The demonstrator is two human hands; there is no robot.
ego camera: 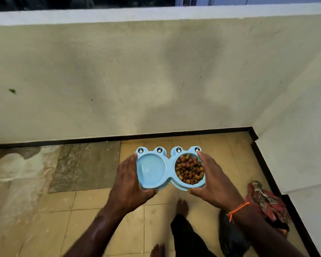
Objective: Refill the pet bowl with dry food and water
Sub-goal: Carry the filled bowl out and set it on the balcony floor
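I grip the blue pet bowl (168, 168) at both ends, left hand (130, 182) and right hand (213, 180) clasping it above the tiled floor (119, 219). Dry food (189, 168) fills its right well; I judge level carrying prevents spills.

Light-blue bowl (152, 169), brown kibble (189, 168)
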